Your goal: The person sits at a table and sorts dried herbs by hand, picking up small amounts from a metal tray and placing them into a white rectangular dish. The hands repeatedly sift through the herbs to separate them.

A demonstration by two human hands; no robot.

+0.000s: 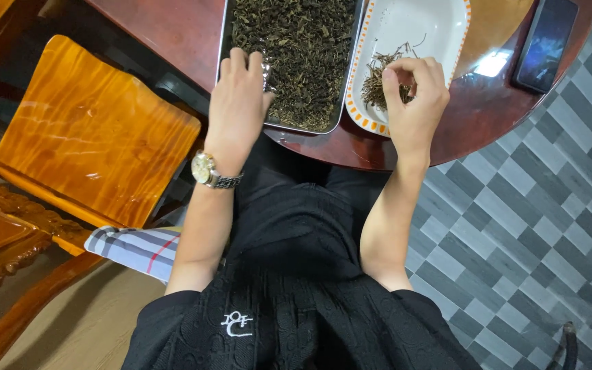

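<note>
A metal tray [342,103] full of dark dried leaves [303,48] sits on a round dark red table [186,34]. My left hand [238,103], with a wristwatch [207,171] on it, rests on the tray's near left corner, fingers curled over the rim. Right of the tray stands a white oblong dish with an orange patterned rim [355,75]. It holds a small heap of dried stems [377,79]. My right hand [416,99] hovers over the dish's near end, thumb and fingers pinched together on a few stems.
A dark phone [546,42] lies on the table at the far right. An orange wooden chair [94,133] stands to the left, with a checked cloth [135,248] beside my leg. Grey patterned floor tiles [536,205] spread out on the right.
</note>
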